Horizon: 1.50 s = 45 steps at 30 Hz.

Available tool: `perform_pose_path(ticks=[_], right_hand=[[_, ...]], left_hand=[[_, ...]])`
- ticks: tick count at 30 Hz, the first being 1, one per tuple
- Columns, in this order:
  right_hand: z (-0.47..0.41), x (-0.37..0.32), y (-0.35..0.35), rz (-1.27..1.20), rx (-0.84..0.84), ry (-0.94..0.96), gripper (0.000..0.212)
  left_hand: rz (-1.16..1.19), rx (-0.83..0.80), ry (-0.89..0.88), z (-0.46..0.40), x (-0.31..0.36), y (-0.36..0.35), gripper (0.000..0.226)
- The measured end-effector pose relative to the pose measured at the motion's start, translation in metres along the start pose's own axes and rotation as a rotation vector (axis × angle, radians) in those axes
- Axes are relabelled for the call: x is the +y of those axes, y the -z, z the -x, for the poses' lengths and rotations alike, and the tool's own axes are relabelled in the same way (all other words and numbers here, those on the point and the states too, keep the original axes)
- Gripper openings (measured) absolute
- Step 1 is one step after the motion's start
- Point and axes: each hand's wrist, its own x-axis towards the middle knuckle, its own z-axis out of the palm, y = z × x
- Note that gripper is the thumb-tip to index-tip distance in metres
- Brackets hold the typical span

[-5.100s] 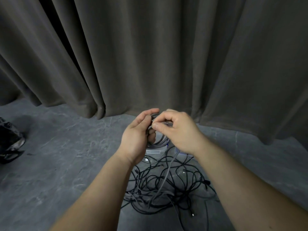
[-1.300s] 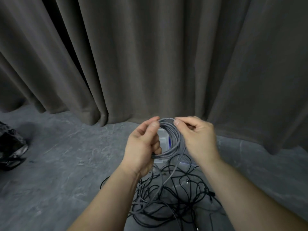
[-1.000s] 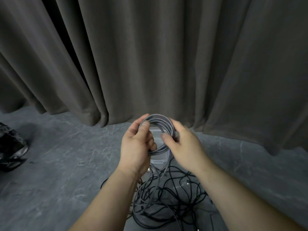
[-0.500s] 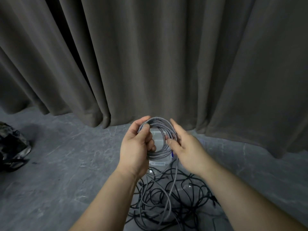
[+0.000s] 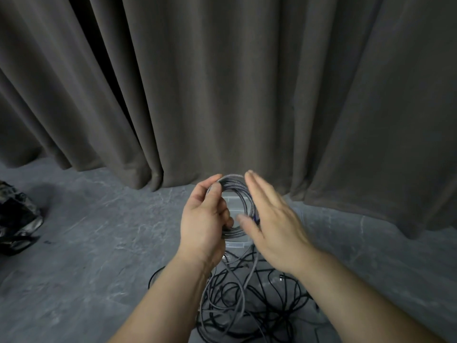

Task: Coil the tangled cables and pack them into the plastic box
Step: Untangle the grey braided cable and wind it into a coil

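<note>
My left hand (image 5: 204,224) grips a round coil of grey braided cable (image 5: 241,194) at its left side, thumb pressed on the loops. My right hand (image 5: 270,219) lies flat against the coil's right side with fingers stretched out and blurred; whether it pinches the cable is hidden. A loose grey strand hangs from the coil down into a tangled heap of black and grey cables (image 5: 249,300) on the floor. Behind the coil, a clear plastic box (image 5: 236,243) shows only in part.
A dark grey curtain (image 5: 222,82) hangs across the whole back, its hem touching the grey stone-look floor (image 5: 99,243). A black crumpled bag (image 5: 14,216) lies at the far left edge.
My right hand has opened flat and swung up along the coil's right side. The left hand keeps its grip on the coil, which stays at about the same height.
</note>
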Motion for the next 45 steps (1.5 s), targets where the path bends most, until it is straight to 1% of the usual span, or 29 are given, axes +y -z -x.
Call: perform_pose_path(ticks=[1, 2, 3, 5, 6, 12, 15, 21, 24, 27, 29, 31, 35, 38, 42, 45], right_hand=[[0.001, 0.001, 0.002, -0.044, -0.113, -0.04, 0.084], [0.0, 0.001, 0.004, -0.078, -0.189, -0.074, 0.095], [0.0, 0.0, 0.005, -0.109, -0.224, -0.095, 0.105], [-0.001, -0.002, 0.007, -0.156, -0.221, -0.109, 0.121], [-0.001, -0.002, 0.007, -0.163, -0.209, -0.113, 0.126], [-0.002, 0.004, 0.003, -0.277, -0.186, -0.174, 0.14], [-0.002, 0.006, 0.002, -0.308, -0.161, -0.2, 0.14], [-0.001, 0.012, 0.002, -0.345, -0.081, -0.195, 0.127], [-0.002, 0.013, 0.002, -0.384, -0.069, -0.198, 0.125], [-0.002, 0.014, 0.001, -0.44, -0.063, -0.205, 0.126], [-0.003, 0.014, -0.003, -0.48, -0.071, -0.211, 0.126], [-0.004, 0.015, -0.009, -0.536, -0.115, -0.222, 0.126], [-0.005, 0.017, -0.015, -0.61, -0.215, -0.238, 0.13], [-0.007, 0.018, -0.014, -0.57, -0.187, -0.235, 0.126], [-0.01, 0.019, -0.014, -0.618, -0.122, -0.224, 0.121], [-0.011, 0.02, -0.014, -0.6, -0.103, -0.207, 0.12]], left_hand=[[0.03, -0.006, 0.025, 0.001, 0.001, 0.0, 0.016], [0.063, -0.011, 0.053, 0.001, 0.002, 0.001, 0.016], [0.094, -0.018, 0.077, 0.001, 0.004, 0.001, 0.016], [0.143, -0.044, 0.107, 0.002, 0.006, 0.001, 0.015], [0.159, -0.064, 0.116, 0.002, 0.006, 0.001, 0.015], [0.161, -0.192, 0.139, 0.006, 0.006, -0.004, 0.015], [0.165, -0.241, 0.152, 0.006, 0.004, -0.004, 0.019], [0.196, -0.369, 0.188, 0.006, 0.008, -0.003, 0.031], [0.184, -0.387, 0.184, 0.006, 0.01, -0.002, 0.034], [0.172, -0.366, 0.176, 0.006, 0.009, -0.002, 0.033], [0.168, -0.329, 0.161, 0.006, 0.008, -0.002, 0.028], [0.171, -0.293, 0.145, 0.007, 0.007, -0.003, 0.022], [0.158, -0.25, 0.134, 0.009, 0.004, -0.003, 0.021], [0.151, -0.228, 0.134, 0.007, 0.005, -0.001, 0.022], [0.151, -0.23, 0.141, 0.006, 0.007, 0.001, 0.024], [0.125, -0.222, 0.141, 0.008, 0.007, -0.001, 0.021]])
